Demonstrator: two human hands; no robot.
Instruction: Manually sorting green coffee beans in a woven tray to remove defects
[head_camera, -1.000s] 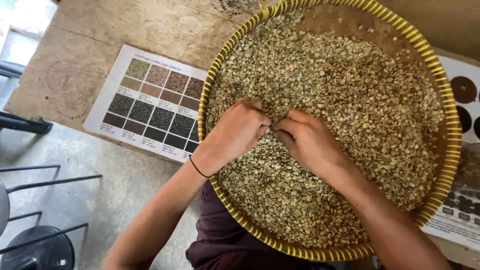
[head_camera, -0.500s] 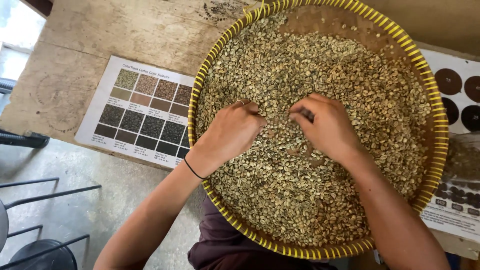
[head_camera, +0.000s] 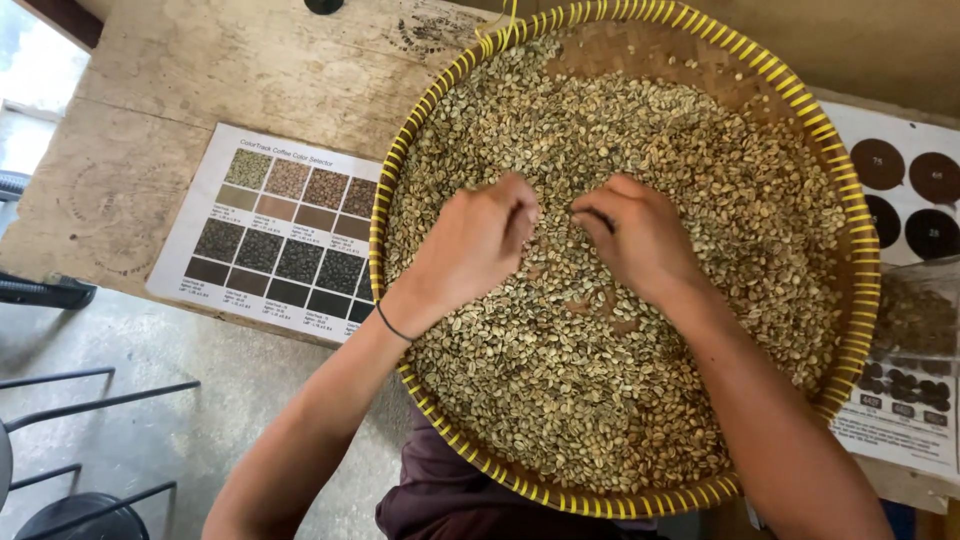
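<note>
Both hands sit curled, fingertips down in green coffee beans (head_camera: 640, 400) mid-tray, left hand (head_camera: 470, 245) beside right hand (head_camera: 640, 240), woven yellow-rimmed tray (head_camera: 868, 300) overhanging the table's (head_camera: 250, 70) near edge; actual grip unclear.

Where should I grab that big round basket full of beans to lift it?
Probably grip the yellow-wrapped rim with one hand on each side, left and right. The woven basket is wide, shallow and full of loose green beans, so lifting evenly should keep it level.

A round woven-cane tray with yellow-bound rim (head_camera: 862, 300) is filled with matt, pale green beans (head_camera: 650, 130); the worn plywood worktop (head_camera: 250, 70) looks rough.
</note>
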